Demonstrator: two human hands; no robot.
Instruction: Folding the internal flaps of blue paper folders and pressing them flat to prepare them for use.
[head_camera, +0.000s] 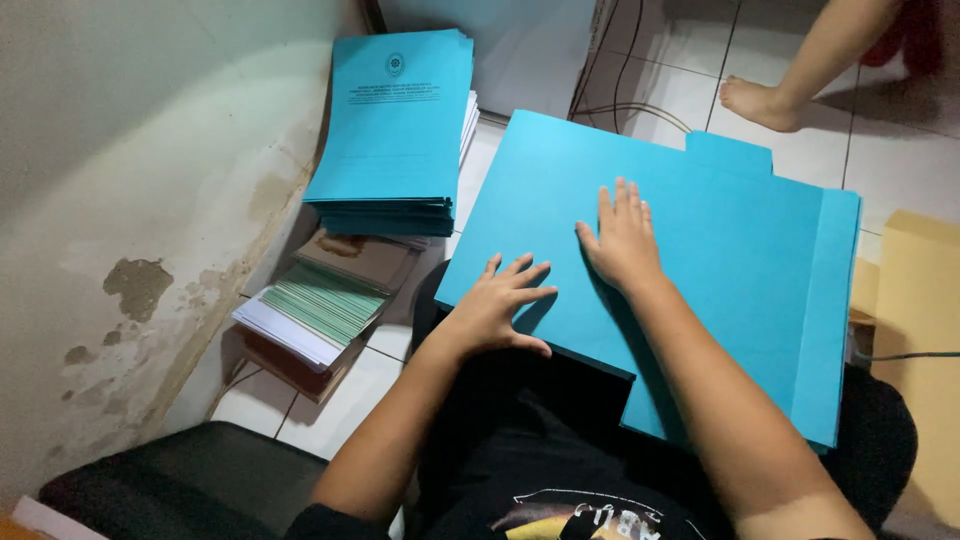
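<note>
A large blue paper folder (720, 250) lies spread across my lap, with a flap along its right edge and a small tab at its top. My left hand (495, 305) rests flat on the folder's lower left corner, fingers apart. My right hand (622, 235) presses flat on the middle of the sheet, fingers pointing away from me. Neither hand grips anything.
A stack of printed blue booklets (395, 130) stands by the stained wall (130, 200). Below it sits a pile of green and white sheets under a brown cover (325, 300). Another person's bare foot (755, 100) rests on the white tiles. A tan envelope (915, 330) lies at right.
</note>
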